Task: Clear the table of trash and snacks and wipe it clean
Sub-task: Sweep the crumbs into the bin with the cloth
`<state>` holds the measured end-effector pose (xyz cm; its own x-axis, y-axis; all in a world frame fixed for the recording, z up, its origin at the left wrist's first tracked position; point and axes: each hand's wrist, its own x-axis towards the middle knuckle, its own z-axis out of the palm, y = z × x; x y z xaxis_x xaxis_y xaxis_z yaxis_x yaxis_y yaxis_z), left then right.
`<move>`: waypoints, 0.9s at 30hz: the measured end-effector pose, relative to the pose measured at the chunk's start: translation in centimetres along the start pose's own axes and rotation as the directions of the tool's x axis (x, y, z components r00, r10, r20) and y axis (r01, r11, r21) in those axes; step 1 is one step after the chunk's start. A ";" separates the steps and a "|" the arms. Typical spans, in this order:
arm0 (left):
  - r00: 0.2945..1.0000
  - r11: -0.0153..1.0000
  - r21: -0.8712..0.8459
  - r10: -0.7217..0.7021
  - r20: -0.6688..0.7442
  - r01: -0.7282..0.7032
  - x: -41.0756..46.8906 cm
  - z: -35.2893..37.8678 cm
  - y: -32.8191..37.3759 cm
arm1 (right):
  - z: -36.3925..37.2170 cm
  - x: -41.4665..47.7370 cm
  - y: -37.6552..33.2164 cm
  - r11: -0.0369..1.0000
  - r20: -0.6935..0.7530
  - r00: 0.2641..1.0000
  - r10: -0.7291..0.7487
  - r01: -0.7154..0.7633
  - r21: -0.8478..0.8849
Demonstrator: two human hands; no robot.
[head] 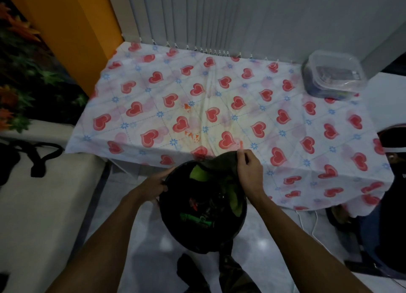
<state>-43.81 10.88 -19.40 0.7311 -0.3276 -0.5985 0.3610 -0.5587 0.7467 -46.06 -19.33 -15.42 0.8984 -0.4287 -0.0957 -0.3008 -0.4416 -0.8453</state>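
A black trash bin stands on the floor against the table's near edge, with green and red wrappers inside it. My left hand grips the bin's left rim. At the bin's far rim my right hand pinches a dark crumpled piece, a cloth or wrapper. The table carries a white cloth with red hearts. Orange stains and crumbs lie near its middle front.
A clear lidded plastic container with dark contents sits at the table's back right corner. A white couch with a black bag strap is on the left. A dark object is at the right edge. White cables run on the floor.
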 end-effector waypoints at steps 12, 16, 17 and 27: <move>0.994 0.995 -0.040 -0.090 -0.060 0.087 0.0 1.6 -4.1 | -1.7 -1.8 8.4 0.847 0.435 0.773 0.461 -0.238 -0.475; 0.988 0.989 -0.083 -0.131 -0.079 0.124 0.1 3.1 -5.4 | -1.9 -2.7 9.9 0.872 0.450 0.747 0.489 -0.415 -0.260; 0.986 0.985 -0.099 -0.148 -0.079 0.140 0.0 3.6 -5.8 | -2.0 -2.9 10.3 0.867 0.460 0.736 0.497 -0.443 -0.228; 0.955 0.933 -0.272 -0.274 -0.117 0.234 0.5 8.0 -9.8 | 0.2 -3.4 14.2 0.843 0.414 0.735 0.537 -0.481 -0.240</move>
<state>-51.64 10.13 -29.37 0.6667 -0.0707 -0.7420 0.6659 -0.3907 0.6356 -53.30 -24.02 -27.17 0.6311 -0.2263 -0.7420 -0.7627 -0.3553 -0.5404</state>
